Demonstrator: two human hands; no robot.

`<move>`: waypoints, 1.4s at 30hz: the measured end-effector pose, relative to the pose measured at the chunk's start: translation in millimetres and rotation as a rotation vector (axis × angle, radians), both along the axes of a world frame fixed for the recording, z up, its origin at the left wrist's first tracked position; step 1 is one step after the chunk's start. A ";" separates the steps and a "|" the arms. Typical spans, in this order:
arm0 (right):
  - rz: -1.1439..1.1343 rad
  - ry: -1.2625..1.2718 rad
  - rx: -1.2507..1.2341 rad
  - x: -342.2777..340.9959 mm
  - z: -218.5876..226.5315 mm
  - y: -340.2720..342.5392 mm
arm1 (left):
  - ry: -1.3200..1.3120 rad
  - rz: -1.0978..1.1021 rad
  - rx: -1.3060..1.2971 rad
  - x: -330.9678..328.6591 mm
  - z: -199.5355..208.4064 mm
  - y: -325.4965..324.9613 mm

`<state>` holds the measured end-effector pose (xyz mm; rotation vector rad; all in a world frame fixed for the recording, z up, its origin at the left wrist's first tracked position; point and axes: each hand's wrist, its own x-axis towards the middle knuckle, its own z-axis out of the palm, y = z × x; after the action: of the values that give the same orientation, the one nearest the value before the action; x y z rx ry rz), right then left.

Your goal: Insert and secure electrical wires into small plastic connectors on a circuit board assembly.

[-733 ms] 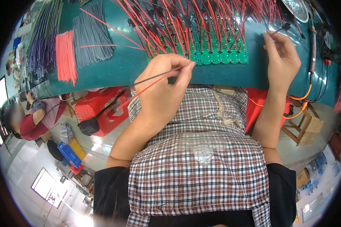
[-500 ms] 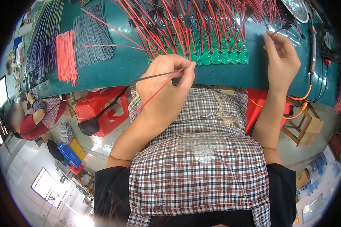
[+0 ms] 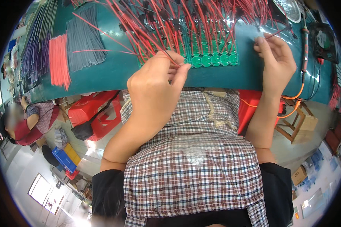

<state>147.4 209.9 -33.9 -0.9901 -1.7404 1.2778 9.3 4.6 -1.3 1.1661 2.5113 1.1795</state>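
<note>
Two thin wires (image 3: 173, 60), one red and one dark, are pinched between the thumb and fingers of a worker's left hand (image 3: 151, 86), just above the center of the frame; the right hand (image 3: 278, 64), at upper right, has its fingers curled and its thumb near the forefinger, with a dark reddish wire (image 3: 276, 33) running from the fingertips toward the upper right, though whether they grip it cannot be told.

Between the hands, at upper center, rows of round green circuit boards (image 3: 215, 60) lie on a teal table (image 3: 115, 77); a dense spread of red and black wires (image 3: 206, 22) rises over them to the top edge.

At upper left lie three bundles, side by side: purple wires (image 3: 36, 56), red wires (image 3: 59, 62) and gray wires (image 3: 86, 45); at upper right, beyond the right hand, stands a slim tool (image 3: 305, 49) with an orange cable (image 3: 301, 90); a checked apron (image 3: 193, 178) fills the lower center, and another person (image 3: 32, 121) sits at the left edge.
</note>
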 end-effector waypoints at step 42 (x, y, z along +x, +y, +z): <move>0.423 -0.049 0.028 -31.8 0.8 -73.8 | 0.092 0.552 -0.664 -277.8 -32.7 -226.5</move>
<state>115.6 136.1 -33.0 -0.6591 -2.0739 1.4900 -268.5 -221.9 -34.1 0.3807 3.0211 0.2677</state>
